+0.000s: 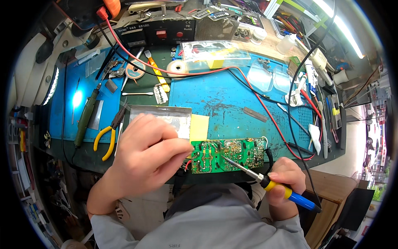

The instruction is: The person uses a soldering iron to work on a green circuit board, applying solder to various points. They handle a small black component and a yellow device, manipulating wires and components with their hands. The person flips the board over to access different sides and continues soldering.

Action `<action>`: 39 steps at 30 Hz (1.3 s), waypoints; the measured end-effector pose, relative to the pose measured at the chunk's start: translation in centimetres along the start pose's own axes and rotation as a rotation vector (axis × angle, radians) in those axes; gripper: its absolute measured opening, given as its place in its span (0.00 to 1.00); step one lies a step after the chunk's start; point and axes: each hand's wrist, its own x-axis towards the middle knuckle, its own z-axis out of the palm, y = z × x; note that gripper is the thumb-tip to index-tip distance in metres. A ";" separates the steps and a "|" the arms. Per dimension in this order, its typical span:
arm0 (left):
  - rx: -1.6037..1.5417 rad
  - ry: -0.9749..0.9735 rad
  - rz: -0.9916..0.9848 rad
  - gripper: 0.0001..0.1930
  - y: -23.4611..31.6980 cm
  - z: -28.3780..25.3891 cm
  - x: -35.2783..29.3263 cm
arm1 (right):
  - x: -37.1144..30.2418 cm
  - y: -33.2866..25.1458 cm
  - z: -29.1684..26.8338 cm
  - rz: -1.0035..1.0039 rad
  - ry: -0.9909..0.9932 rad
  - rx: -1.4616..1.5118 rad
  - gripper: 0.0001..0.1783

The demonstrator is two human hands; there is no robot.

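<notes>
A green circuit board (pixel 232 155), solder side up, lies at the near edge of the bench. My right hand (pixel 286 184) is closed round the yellow and blue handle of a soldering iron (pixel 248 171). The iron's tip points left over the middle of the board; I cannot tell whether it touches. My left hand (pixel 149 155) is closed in a pinch by the board's left end, and whatever is between its fingertips is hidden. Behind that hand sits a shallow metal tray (pixel 182 120), partly covered, beside a yellow sticky pad (pixel 199 127).
Yellow-handled pliers (pixel 105 141) and a green pen-shaped tool (pixel 86 118) lie left on the blue mat (pixel 186 97). A red cable (pixel 263 106) and black cords cross the bench. Behind stand solder spools (pixel 135 69), a clear plastic box (pixel 213 52) and a black station (pixel 166 33).
</notes>
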 end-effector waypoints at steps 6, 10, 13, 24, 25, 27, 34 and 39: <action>-0.062 0.024 -0.055 0.12 -0.5 1.0 0.7 | -0.5 0.8 0.5 -0.001 0.030 0.029 0.11; -0.011 0.058 -0.002 0.11 -1.0 0.6 0.5 | -0.6 0.7 0.6 -0.006 0.023 0.023 0.11; -0.073 0.072 -0.038 0.10 -0.9 0.6 0.2 | -0.7 0.6 0.8 0.005 0.051 0.048 0.11; -0.087 0.086 0.009 0.10 -1.8 0.5 0.0 | -1.0 0.8 1.2 0.010 0.038 0.058 0.15; -0.100 0.087 0.007 0.10 -1.7 0.6 0.0 | -0.9 0.6 1.3 0.010 0.033 0.046 0.18; -0.138 0.074 0.006 0.10 -1.5 0.4 -0.3 | -0.8 0.3 0.9 -0.002 0.004 0.089 0.15; -0.085 0.052 -0.005 0.11 -0.2 0.2 -3.5 | 0.3 -0.6 2.2 -0.106 -0.081 0.101 0.14; -0.067 0.089 0.005 0.10 1.4 0.8 -5.2 | 0.6 -0.6 2.6 -0.116 -0.093 0.083 0.13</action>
